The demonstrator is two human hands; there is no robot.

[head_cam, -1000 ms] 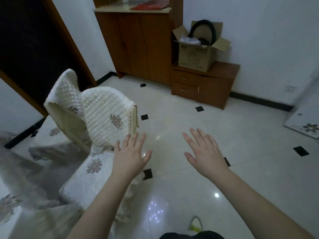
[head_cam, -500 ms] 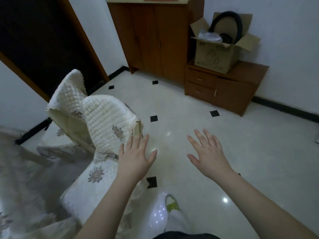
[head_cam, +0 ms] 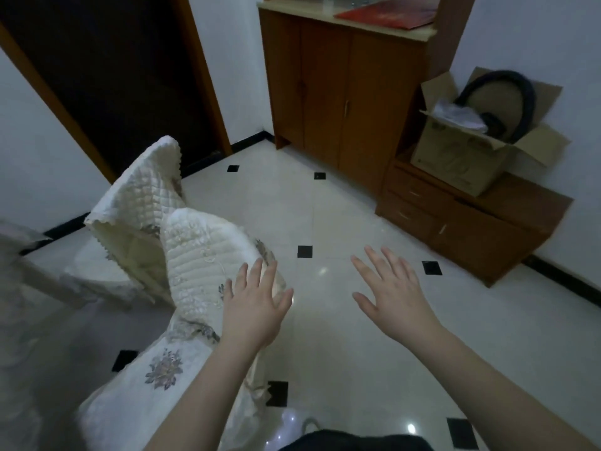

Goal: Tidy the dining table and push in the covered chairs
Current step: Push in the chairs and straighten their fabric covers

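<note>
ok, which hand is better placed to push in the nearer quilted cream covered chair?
Left. The left hand is open, fingers at the nearer quilted cream covered chair's backrest edge. The right hand hovers open over bare white floor tile, away from it.

Both hands extended above floor beside covered chair.
Left hand (head_cam: 252, 312) flat, fingers straight, at quilted chair back (head_cam: 201, 265); right hand (head_cam: 395, 296) spread over tiled floor (head_cam: 341, 346).

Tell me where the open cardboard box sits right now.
In the head view the cardboard box sits at the upper right, on top of the low drawer unit against the wall, just right of the tall wooden cabinet.
</note>
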